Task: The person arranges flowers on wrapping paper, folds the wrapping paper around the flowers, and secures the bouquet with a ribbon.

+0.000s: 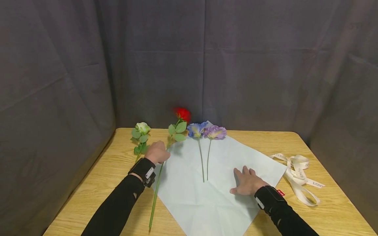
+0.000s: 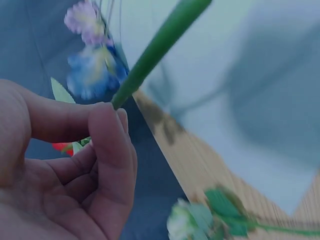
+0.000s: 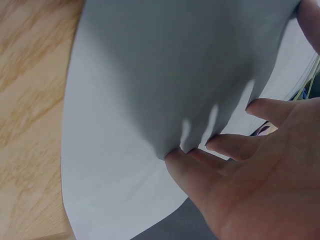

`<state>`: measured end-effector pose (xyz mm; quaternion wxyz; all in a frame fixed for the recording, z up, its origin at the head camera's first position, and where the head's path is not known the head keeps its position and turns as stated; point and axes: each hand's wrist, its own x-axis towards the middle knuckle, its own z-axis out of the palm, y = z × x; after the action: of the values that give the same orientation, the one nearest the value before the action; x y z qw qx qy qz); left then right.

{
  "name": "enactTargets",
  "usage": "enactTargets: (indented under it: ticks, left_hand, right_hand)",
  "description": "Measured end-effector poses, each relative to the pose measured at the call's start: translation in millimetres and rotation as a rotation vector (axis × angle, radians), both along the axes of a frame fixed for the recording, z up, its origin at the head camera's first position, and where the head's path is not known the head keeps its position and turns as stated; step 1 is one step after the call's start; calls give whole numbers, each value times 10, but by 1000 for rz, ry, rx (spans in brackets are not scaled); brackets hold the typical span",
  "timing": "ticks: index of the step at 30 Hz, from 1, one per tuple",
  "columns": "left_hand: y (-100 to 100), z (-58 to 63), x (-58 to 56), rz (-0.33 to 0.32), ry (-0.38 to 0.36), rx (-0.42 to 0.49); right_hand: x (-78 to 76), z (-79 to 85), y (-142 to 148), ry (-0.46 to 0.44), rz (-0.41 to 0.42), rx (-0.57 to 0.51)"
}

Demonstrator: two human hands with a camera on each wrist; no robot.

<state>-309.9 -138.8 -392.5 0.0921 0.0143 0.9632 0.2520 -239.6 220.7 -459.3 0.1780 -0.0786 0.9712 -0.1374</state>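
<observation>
The sheet [image 1: 218, 196] looks like matt paper (faintly creased), the tabletop [image 1: 101, 173] grained wood, the curtain [image 1: 251, 75] cloth.

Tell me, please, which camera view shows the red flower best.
The head view, where the red flower shows almost whole, leaves and long stem included. The left wrist view gives a close stretch of stem, with bits of leaf and red; the right wrist view shows none of it.

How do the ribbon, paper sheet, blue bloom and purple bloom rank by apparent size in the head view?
Largest: paper sheet
Next: ribbon, by its overall spread
Smallest: blue bloom and purple bloom, too alike to rank
</observation>
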Motion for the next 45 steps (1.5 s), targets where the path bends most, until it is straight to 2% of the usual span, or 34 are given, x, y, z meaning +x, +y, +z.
enactTargets:
  ticks: [5,10,14,21,28,34,40,45]
  left_hand:
    - [353,10,-16,-24,21,12]
    - [656,-1,-116,-28,64,25]
    - [822,-43,-173,-11,74,82]
    - [1039,-188,-156,-7,71,150]
    - [1185,-372,-101,-21,54,143]
    - [1222,-512,-64,-26,29,109]
    - [1241,-599,-35,-7,31,99]
    - [1235,-662,-26,20,17,137]
  right_hand:
    - [-4,29,1,-5,-3,-1]
    - [4,19,-15,-16,-12,-19]
    - [4,0,-35,-24,-11,-12]
    - [16,-18,-66,-24,-8,-25]
    - [39,-19,-81,-26,-6,-12]
    - [19,-29,-79,-17,-4,-4]
    - [17,-32,-85,-16,-7,4]
    - [21,-32,-88,-21,-12,7]
